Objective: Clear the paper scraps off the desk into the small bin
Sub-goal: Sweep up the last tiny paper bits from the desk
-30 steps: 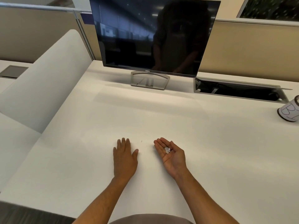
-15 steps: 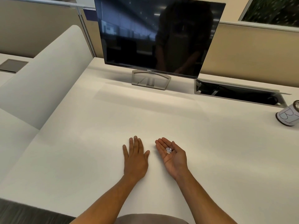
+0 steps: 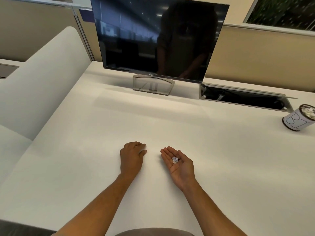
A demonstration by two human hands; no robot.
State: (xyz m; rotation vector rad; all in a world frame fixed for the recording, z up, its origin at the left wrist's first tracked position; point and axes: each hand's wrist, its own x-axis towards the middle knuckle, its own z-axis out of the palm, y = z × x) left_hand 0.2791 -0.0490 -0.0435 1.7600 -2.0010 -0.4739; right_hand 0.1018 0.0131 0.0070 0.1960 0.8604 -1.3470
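Note:
My right hand (image 3: 179, 165) lies palm up on the white desk (image 3: 221, 159), fingers straight and relaxed. A small heap of white paper scraps (image 3: 174, 160) rests in its palm. My left hand (image 3: 132, 156) sits palm down to the left of it, fingers curled with their tips and the thumb on the desk. Nothing shows between those fingers. The small bin (image 3: 297, 120), a white cylinder with letters drawn on it, stands at the far right edge of the desk with paper scraps inside.
A dark monitor (image 3: 156, 40) on a grey stand (image 3: 153, 86) stands at the back centre. An open cable tray (image 3: 243, 97) is sunk into the desk behind the bin. A white divider (image 3: 42, 79) borders the left side.
My left hand has slid right toward the right hand and its flat fingers have curled. The right hand keeps the scraps in its palm. The view has shifted slightly.

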